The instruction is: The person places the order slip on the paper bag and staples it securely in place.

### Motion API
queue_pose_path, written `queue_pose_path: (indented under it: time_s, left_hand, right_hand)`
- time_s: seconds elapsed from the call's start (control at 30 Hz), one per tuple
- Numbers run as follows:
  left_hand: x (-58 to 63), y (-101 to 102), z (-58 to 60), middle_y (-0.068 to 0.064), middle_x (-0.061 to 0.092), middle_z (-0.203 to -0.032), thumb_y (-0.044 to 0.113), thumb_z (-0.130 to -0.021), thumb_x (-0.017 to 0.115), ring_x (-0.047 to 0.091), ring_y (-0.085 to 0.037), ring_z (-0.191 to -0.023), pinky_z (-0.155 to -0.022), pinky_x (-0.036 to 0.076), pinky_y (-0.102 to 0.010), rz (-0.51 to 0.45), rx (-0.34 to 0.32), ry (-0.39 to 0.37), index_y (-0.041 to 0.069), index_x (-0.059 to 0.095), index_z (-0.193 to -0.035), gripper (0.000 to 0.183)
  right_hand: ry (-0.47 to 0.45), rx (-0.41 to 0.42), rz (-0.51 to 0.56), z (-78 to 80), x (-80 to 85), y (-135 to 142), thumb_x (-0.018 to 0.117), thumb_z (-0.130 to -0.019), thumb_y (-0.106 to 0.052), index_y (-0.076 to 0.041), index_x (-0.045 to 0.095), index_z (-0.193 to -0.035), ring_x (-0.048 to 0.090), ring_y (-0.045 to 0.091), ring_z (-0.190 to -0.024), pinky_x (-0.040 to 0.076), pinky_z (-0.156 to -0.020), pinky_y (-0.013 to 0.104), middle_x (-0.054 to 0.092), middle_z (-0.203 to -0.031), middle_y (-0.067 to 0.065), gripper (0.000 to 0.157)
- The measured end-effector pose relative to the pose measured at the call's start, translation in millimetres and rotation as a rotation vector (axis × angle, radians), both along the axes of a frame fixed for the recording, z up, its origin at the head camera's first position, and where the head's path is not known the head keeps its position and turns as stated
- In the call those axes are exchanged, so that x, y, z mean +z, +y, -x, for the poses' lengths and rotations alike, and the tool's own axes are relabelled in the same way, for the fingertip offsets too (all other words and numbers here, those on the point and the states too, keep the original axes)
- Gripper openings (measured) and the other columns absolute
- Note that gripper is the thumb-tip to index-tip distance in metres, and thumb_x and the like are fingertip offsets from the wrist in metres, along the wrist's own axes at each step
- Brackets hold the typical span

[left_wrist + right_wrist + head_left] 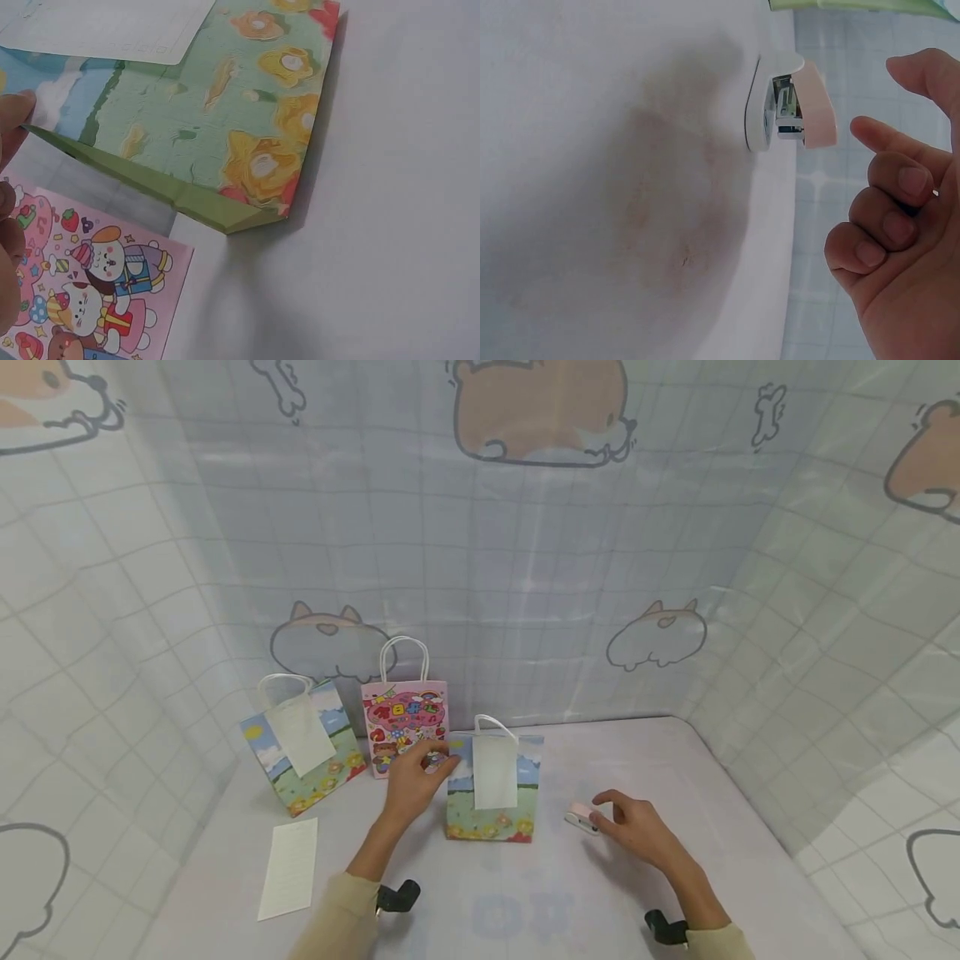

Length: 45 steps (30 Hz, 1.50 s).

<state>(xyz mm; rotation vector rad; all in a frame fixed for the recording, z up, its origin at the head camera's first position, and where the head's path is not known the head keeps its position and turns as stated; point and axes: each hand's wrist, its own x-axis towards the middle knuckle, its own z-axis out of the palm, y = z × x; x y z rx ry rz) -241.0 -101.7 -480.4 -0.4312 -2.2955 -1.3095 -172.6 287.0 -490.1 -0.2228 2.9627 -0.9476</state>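
A paper gift bag [492,822] with a meadow and flower print stands upright at the middle of the table. A white card [495,772] lies against its front below the white handle. My left hand [412,779] pinches the bag's upper left edge; in the left wrist view the fingers [15,112] show only partly beside the flowered side. A small pink and white stapler [815,105] sits on the table to the right of the bag. Close by it is my right hand [636,827], thumb and forefinger extended and the other fingers curled, with a gap to the stapler in the right wrist view.
A pink cartoon gift bag [405,722] stands behind the left hand. Left of it leans another meadow-print bag [330,777] with a white card [302,735] on its front. A loose white card [289,868] lies flat at the table's left. A patterned curtain [540,568] surrounds the table.
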Motion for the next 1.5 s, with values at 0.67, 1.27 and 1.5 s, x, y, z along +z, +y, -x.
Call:
queue_pose_path:
  time_s: [0.67, 1.27, 1.5]
  left_hand:
    - [1.1, 38.8, 39.3, 0.003, 0.075, -0.095, 0.03, -0.087, 0.081, 0.058, -0.014, -0.075, -0.067, 0.046, -0.031, 0.034, 0.048, 0.042, 0.014, 0.076, -0.102, 0.023]
    - [1.9, 68.1, 60.1, 0.002, 0.076, -0.096, 0.032, -0.087, 0.08, 0.071, -0.021, -0.089, -0.072, 0.053, -0.037, 0.084, 0.064, 0.079, 0.014, 0.076, -0.102, 0.024]
    - [-0.6, 81.4, 65.2, 0.006, 0.076, -0.098, 0.037, -0.087, 0.079, 0.072, -0.019, -0.091, -0.067, 0.051, -0.034, 0.098, 0.118, 0.081, 0.02, 0.076, -0.1, 0.022]
  right_hand:
    - [-0.018, -0.023, -0.021, -5.2, -1.0, 0.4, 0.072, -0.092, -0.038, -0.016, 0.068, -0.117, 0.04, 0.008, -0.054, 0.033, -0.049, 0.024, 0.045, -0.065, -0.004, 0.034]
    - [-0.043, -0.031, -0.003, -8.3, -3.3, -1.1, 0.073, -0.092, -0.036, -0.018, 0.068, -0.116, 0.042, 0.009, -0.055, 0.034, -0.049, 0.024, 0.047, -0.067, -0.003, 0.03]
    - [-0.043, -0.031, 0.0, -8.1, -4.0, -1.5, 0.073, -0.093, -0.035, -0.018, 0.069, -0.114, 0.042, 0.009, -0.054, 0.034, -0.049, 0.024, 0.047, -0.065, -0.003, 0.028]
